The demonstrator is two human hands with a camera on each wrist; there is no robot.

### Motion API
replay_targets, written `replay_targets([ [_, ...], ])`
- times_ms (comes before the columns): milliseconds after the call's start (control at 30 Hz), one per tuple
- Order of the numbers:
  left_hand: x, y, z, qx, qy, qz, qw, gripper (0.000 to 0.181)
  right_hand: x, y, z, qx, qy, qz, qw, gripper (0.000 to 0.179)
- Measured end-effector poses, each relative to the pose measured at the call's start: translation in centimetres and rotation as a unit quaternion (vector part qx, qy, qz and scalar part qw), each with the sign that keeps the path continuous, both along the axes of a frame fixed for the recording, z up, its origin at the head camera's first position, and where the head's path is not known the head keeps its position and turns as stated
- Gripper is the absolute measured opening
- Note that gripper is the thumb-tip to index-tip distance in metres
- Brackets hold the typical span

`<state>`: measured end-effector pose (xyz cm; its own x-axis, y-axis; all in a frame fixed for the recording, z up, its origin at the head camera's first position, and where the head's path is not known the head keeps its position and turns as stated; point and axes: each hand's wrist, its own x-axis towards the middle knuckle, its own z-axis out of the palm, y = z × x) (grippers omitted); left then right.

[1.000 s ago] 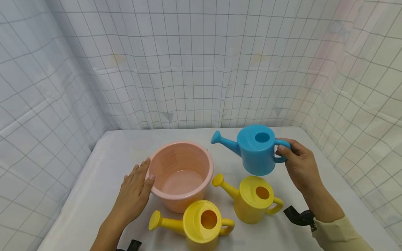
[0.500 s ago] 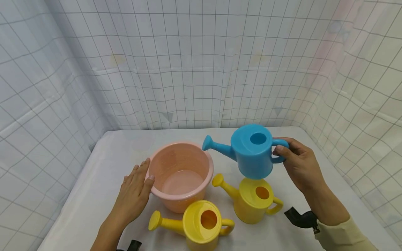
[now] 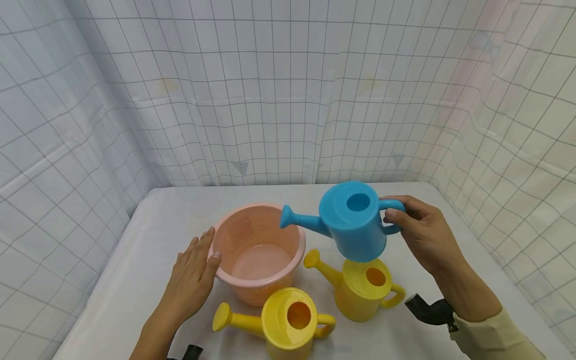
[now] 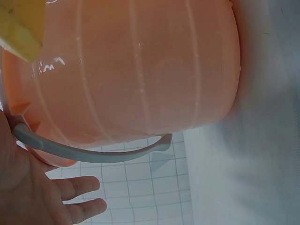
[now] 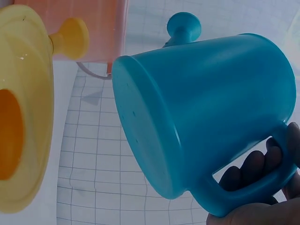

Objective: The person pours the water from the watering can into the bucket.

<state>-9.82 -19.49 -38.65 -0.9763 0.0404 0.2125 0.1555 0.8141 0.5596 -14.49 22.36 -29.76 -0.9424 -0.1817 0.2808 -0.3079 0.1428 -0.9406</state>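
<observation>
By its handle, my right hand (image 3: pixel 423 232) grips a blue watering can (image 3: pixel 353 220), held above the table with its spout tip over the right rim of a pink bucket (image 3: pixel 256 282). The right wrist view shows fingers curled through the blue can's handle (image 5: pixel 253 190). My left hand (image 3: pixel 191 280) rests with straight fingers against the bucket's left rim. A grey bail handle (image 4: pixel 93 153) hangs on the bucket's side in the left wrist view. One yellow watering can (image 3: pixel 362 292) stands right of the bucket, partly behind the blue can. Another yellow watering can (image 3: pixel 290 320) stands in front.
A white-covered table (image 3: pixel 171 210) carries everything. White grid-patterned curtains (image 3: pixel 288 100) enclose the back and both sides. A black wrist camera mount (image 3: pixel 429 310) sits below my right hand, close to the right yellow can.
The blue watering can has moved left in my right hand, and its spout has dipped from beside the bucket to over the rim. My left hand and both yellow cans stay put.
</observation>
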Motion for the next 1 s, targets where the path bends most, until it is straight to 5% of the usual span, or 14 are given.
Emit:
replay_targets([
  [367,-0.1,-0.1,-0.2,0.001,0.001,-0.001,1.0000,0.056,-0.6,-1.0,1.4,0.094,0.000,0.000,0.9956,0.034],
  [1000,0.0,0.0,0.0,-0.002,0.000,0.001,1.0000,0.056,-1.5,-1.8,4.0,0.136,0.010,0.013,0.9906,0.037],
])
